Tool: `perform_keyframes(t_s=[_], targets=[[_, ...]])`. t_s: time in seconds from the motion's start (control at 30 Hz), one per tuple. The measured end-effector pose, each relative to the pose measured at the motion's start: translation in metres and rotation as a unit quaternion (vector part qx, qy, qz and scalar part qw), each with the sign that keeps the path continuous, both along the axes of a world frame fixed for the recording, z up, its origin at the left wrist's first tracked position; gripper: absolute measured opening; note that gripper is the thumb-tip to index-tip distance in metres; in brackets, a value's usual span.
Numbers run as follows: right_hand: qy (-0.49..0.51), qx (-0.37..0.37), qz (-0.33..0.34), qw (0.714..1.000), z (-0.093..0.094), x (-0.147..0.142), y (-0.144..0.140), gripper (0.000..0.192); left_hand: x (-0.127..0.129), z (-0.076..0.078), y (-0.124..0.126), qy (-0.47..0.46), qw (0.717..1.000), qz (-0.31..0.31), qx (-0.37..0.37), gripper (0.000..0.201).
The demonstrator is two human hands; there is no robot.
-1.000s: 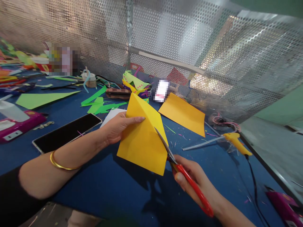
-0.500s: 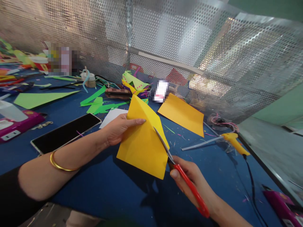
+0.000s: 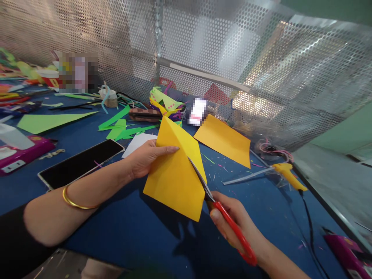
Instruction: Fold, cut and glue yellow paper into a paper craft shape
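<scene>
A sheet of yellow paper (image 3: 174, 182), creased and raised off the table, is pinched at its left side by my left hand (image 3: 148, 157), thumb on top. Red-handled scissors (image 3: 232, 228) are in my right hand (image 3: 232, 217), fingers round the handles. Their blades run up and left along a slit in the paper, with the tip near the middle of the sheet. The lower blade is mostly hidden by the paper. Behind the sheet lies an orange-yellow sheet (image 3: 225, 141) on the blue table.
A yellow glue gun (image 3: 289, 176) with a clear stick and black cord lies at right. On the left are a black-screened phone (image 3: 83, 162), a magenta power strip (image 3: 29, 153) and green paper (image 3: 52, 121). A colourful paper mask (image 3: 165, 101) stands before the perforated metal panel (image 3: 203, 46).
The yellow paper's right part has shifted slightly left and down along the blades. Both hands keep their grip and have barely moved.
</scene>
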State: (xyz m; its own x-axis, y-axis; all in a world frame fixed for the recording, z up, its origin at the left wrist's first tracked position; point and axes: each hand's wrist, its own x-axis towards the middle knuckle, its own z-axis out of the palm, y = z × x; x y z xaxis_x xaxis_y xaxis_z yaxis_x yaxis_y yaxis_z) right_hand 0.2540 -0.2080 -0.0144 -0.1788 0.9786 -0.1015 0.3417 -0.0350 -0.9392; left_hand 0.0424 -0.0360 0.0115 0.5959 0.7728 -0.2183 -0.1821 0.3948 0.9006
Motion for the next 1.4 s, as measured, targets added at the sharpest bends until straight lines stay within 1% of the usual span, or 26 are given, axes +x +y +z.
perform_keyframes(t_s=[0.07, 0.2, 0.27, 0.33, 0.4, 0.43, 0.53, 0.63, 0.7, 0.77, 0.87, 0.93, 1.03, 1.17, 1.4], targets=[[0.021, -0.017, 0.020, 0.999, 0.004, 0.003, -0.001, 0.056, -0.001, 0.001, 0.002, -0.002, 1.000, 0.001, 0.003, 0.024], [0.039, -0.043, 0.047, 0.997, 0.015, 0.009, -0.005, 0.064, -0.003, 0.003, 0.007, -0.005, 0.999, 0.035, 0.009, 0.026], [0.035, -0.052, 0.035, 0.997, 0.019, 0.010, -0.009, 0.063, -0.003, 0.005, 0.008, 0.001, 0.999, 0.046, 0.015, 0.029], [0.030, -0.071, 0.005, 0.997, 0.021, 0.013, -0.014, 0.063, -0.003, 0.006, 0.008, 0.011, 0.999, 0.049, 0.021, 0.033], [0.023, -0.092, -0.019, 0.995, 0.023, 0.021, -0.020, 0.063, -0.004, 0.007, 0.007, 0.018, 0.998, 0.055, 0.025, 0.035], [0.018, -0.097, -0.018, 0.995, 0.024, 0.027, -0.023, 0.062, -0.004, 0.008, 0.007, 0.020, 0.998, 0.060, 0.026, 0.035], [0.016, -0.083, 0.014, 0.996, 0.026, 0.047, -0.030, 0.059, -0.005, 0.012, 0.008, 0.023, 0.996, 0.081, 0.030, 0.032], [0.065, -0.059, 0.029, 0.996, 0.027, 0.056, -0.029, 0.067, -0.005, 0.013, 0.008, 0.034, 0.995, 0.089, 0.036, 0.033], [0.100, -0.035, 0.023, 0.994, 0.026, 0.052, -0.026, 0.070, -0.004, 0.011, 0.007, 0.043, 0.995, 0.077, 0.041, 0.034], [0.105, -0.020, 0.024, 0.994, 0.026, 0.043, -0.022, 0.065, -0.002, 0.009, 0.005, 0.047, 0.996, 0.055, 0.049, 0.034], [0.071, -0.053, 0.042, 0.995, 0.025, 0.032, -0.017, 0.060, -0.001, 0.006, 0.002, 0.048, 0.997, 0.032, 0.056, 0.030], [0.052, -0.077, 0.040, 0.995, 0.025, 0.029, -0.017, 0.062, -0.001, 0.005, 0.002, 0.050, 0.997, 0.035, 0.054, 0.028], [0.033, -0.090, 0.016, 0.995, 0.026, 0.027, -0.016, 0.065, 0.000, 0.004, 0.002, 0.046, 0.997, 0.041, 0.049, 0.027], [0.016, -0.110, 0.033, 0.993, 0.028, 0.026, -0.014, 0.069, 0.002, 0.003, 0.000, 0.042, 0.997, 0.045, 0.046, 0.022], [0.005, -0.106, 0.030, 0.994, 0.029, 0.028, -0.014, 0.070, 0.005, 0.004, -0.004, 0.045, 0.997, 0.056, 0.023, 0.022]])
